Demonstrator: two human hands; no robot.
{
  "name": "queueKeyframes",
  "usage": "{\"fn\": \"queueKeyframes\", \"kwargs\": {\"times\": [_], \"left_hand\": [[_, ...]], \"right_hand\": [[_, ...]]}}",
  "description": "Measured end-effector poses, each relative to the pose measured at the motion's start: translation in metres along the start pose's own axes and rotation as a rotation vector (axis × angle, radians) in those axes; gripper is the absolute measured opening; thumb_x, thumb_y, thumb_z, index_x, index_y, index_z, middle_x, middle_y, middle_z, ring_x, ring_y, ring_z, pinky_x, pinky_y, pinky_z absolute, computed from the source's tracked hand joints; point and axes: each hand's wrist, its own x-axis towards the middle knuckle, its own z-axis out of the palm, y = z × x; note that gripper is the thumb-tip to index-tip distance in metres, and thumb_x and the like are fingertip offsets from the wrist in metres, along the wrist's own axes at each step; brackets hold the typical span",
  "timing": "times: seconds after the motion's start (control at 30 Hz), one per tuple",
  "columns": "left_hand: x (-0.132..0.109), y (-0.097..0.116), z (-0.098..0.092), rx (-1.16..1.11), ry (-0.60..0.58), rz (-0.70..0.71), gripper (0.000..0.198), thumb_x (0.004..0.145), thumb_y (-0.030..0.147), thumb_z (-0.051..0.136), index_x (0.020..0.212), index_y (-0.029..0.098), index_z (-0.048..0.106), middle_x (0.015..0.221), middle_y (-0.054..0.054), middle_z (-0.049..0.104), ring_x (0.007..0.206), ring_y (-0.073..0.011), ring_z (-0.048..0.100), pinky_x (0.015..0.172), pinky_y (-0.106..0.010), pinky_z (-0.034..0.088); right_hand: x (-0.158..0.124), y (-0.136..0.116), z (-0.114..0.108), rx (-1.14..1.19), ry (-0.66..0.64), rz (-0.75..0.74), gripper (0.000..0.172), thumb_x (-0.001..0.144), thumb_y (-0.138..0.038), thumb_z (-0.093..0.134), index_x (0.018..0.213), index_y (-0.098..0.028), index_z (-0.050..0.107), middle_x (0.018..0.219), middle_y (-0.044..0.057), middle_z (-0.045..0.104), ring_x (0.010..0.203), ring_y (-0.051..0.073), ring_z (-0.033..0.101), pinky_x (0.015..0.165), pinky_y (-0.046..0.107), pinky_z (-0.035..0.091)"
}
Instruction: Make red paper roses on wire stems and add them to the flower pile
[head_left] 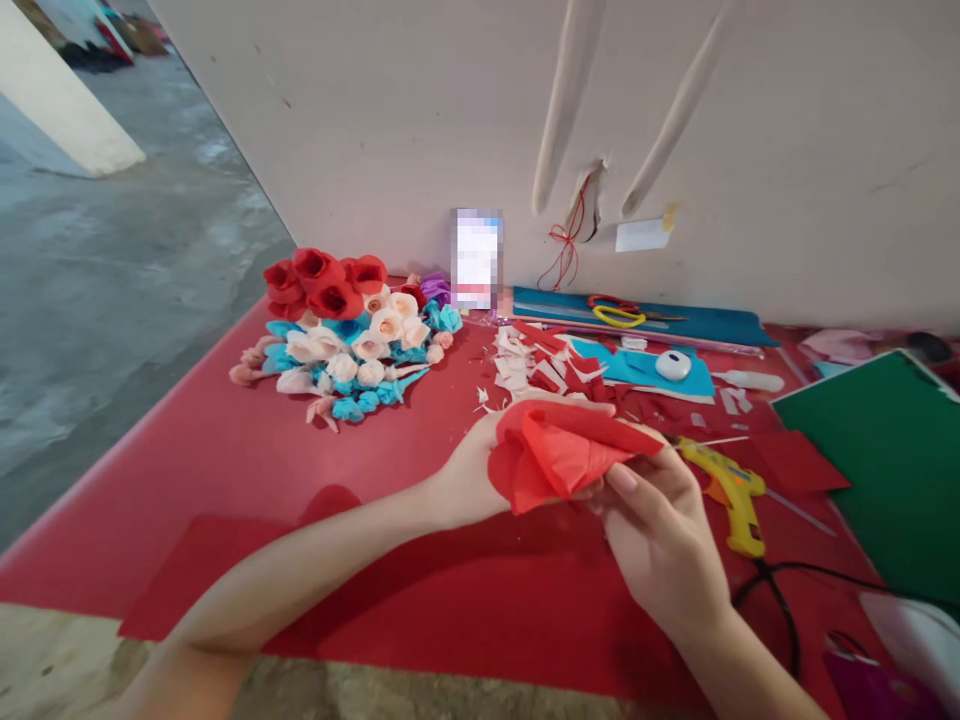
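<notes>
Holding a gathered, cone-like bunch of red paper (555,455) between them, both hands hover just above the red worktop (225,470). The left hand (469,470) cups the wide end, its fingers (570,405) curled round the far side of the paper and mostly hidden behind it. The right hand (660,530) grips the narrow end - thumb on the near side, fingers closed behind - so both sets of fingers are closed on the paper.

Just right of the right-hand fingers lies a yellow glue gun (735,495), its black cord (780,590) trailing toward the near edge. Beyond it, further right, a green sheet (892,470) lies flat. Directly past the fingers, toward the wall, red and white paper scraps (525,370) are scattered, with a white tape roll (673,365) on a blue sheet just beside them, and scissors (619,312) with red and yellow handles farther back. Well to the left of the left-hand fingers sits a heap of paper flowers (352,340) - red, white, pink and blue - lying on the worktop near the wall.
</notes>
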Motion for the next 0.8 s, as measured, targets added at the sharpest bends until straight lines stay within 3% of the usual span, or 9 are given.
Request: {"fn": "queueKeyframes", "kwargs": {"times": [0.13, 0.3, 0.47, 0.6, 0.8], "left_hand": [[-0.006, 0.000, -0.002, -0.017, -0.033, 0.180, 0.043, 0.071, 0.021, 0.071, 0.111, 0.035, 0.063, 0.120, 0.002, 0.062, 0.117, -0.0250, 0.053, 0.099, -0.037, 0.047], [-0.006, -0.006, -0.004, 0.010, -0.044, 0.244, 0.038, 0.076, 0.022, 0.066, 0.109, 0.040, 0.062, 0.118, 0.006, 0.062, 0.117, -0.0224, 0.052, 0.096, -0.035, 0.046], [0.006, -0.018, -0.009, 0.172, -0.101, 0.423, 0.029, 0.074, 0.031, 0.065, 0.102, 0.036, 0.067, 0.104, 0.003, 0.069, 0.101, -0.0235, 0.059, 0.096, -0.040, 0.044], [0.003, -0.023, -0.008, 0.110, -0.039, 0.372, 0.023, 0.073, 0.032, 0.066, 0.095, 0.035, 0.069, 0.086, 0.002, 0.071, 0.095, -0.0227, 0.061, 0.091, -0.037, 0.048], [-0.013, -0.010, -0.001, -0.137, 0.007, 0.291, 0.023, 0.074, 0.032, 0.071, 0.097, 0.035, 0.068, 0.090, 0.000, 0.068, 0.103, -0.0202, 0.059, 0.095, -0.036, 0.046]], "right_hand": [[-0.004, -0.002, 0.003, 0.023, -0.011, 0.083, 0.014, 0.074, -0.028, 0.068, 0.088, -0.026, 0.065, 0.055, -0.004, 0.054, 0.051, 0.011, 0.052, 0.049, 0.022, 0.046], [-0.007, -0.006, 0.008, 0.087, -0.025, 0.172, 0.008, 0.075, -0.027, 0.067, 0.082, -0.027, 0.064, 0.059, -0.004, 0.056, 0.051, 0.010, 0.051, 0.048, 0.020, 0.044], [-0.010, -0.006, 0.010, 0.160, -0.033, 0.259, 0.010, 0.073, -0.029, 0.069, 0.083, -0.028, 0.067, 0.058, -0.004, 0.052, 0.052, 0.009, 0.049, 0.048, 0.018, 0.042], [-0.012, -0.005, 0.011, 0.203, -0.035, 0.318, 0.010, 0.072, -0.030, 0.071, 0.081, -0.029, 0.067, 0.055, -0.005, 0.050, 0.054, 0.009, 0.049, 0.049, 0.018, 0.042], [-0.012, -0.004, 0.011, 0.190, -0.076, 0.239, 0.011, 0.073, -0.029, 0.071, 0.083, -0.029, 0.069, 0.065, -0.004, 0.057, 0.051, 0.006, 0.048, 0.047, 0.015, 0.042]]}}
